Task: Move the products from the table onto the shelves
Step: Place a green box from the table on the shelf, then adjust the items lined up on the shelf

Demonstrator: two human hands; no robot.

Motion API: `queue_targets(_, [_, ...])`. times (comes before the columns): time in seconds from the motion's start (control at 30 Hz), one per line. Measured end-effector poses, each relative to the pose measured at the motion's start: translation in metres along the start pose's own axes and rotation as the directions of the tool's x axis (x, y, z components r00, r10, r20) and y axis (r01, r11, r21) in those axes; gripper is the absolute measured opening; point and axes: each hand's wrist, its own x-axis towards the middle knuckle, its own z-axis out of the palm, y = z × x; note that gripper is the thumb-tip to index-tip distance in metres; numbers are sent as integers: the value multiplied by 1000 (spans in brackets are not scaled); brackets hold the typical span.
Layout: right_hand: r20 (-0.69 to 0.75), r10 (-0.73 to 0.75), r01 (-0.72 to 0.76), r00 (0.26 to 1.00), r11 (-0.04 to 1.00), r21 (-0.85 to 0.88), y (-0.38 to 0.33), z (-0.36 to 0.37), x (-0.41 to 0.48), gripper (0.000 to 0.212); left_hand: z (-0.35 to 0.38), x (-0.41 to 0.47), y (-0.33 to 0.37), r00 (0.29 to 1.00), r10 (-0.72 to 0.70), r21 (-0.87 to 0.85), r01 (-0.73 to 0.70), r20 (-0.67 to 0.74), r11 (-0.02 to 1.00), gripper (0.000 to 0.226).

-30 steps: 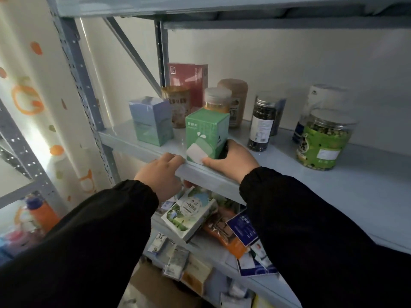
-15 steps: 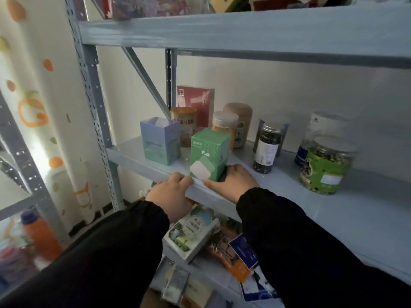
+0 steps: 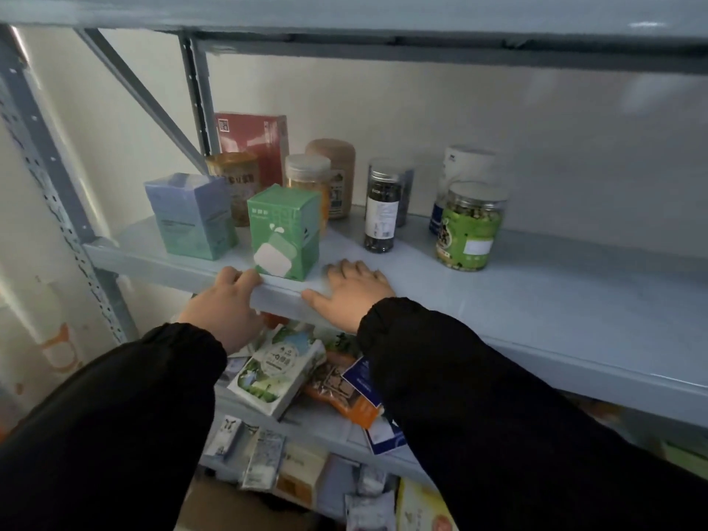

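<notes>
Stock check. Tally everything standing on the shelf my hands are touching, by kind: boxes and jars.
Boxes: 3: blue box, green box, red box.
Jars: 7: gold jar, orange jar, brown jar, dark jar, half-hidden jar behind it, white jar, green-labelled jar.
Total: 10.

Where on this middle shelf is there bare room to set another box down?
Widest bare patch: the shelf right of the green-label jar, through to its end. Smaller gap between the green box and the dark jar. Crowded at back left, around the red box.
</notes>
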Motion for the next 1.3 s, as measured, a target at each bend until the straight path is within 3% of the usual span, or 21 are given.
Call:
queue_targets(0.37, [8,15,-15,1000,1000,-5,32,-5,-51,81,6,-3,13,993,-109,-80,113,49,990,60])
queue_targets(0.57, [6,53,-53,999,998,-16,78,-11,-97,81,6,-23,60,978,-204,54,202,43,978,59])
queue_targets(0.73, [-38,111,-112,993,993,-40,128,-15,-154,80,18,-57,162,990,-117,77,111,83,991,55])
queue_targets(0.83, [-69,139,-141,988,990,-21,161,-17,-192,79,10,-79,215,990,12,33,-17,143,999,43])
queue_targets(0.97, [-84,94,-91,992,995,36,202,-17,-238,81,-6,-106,274,938,157,13,-169,309,986,29])
queue_targets(1.03, [-50,45,-40,998,995,92,216,-25,-260,77,-14,-122,303,872,189,66,-244,452,967,32])
queue_targets(1.13, [22,-23,20,999,990,138,229,-42,-297,50,-19,-144,337,729,180,125,-343,661,931,48])
queue_targets(1.2, [169,12,-38,985,988,152,236,-52,-323,44,-14,-151,352,675,187,123,-384,713,915,53])
queue_targets(1.3, [476,125,-155,870,988,25,247,-55,-356,55,-1,-158,373,666,263,77,-436,698,897,54])
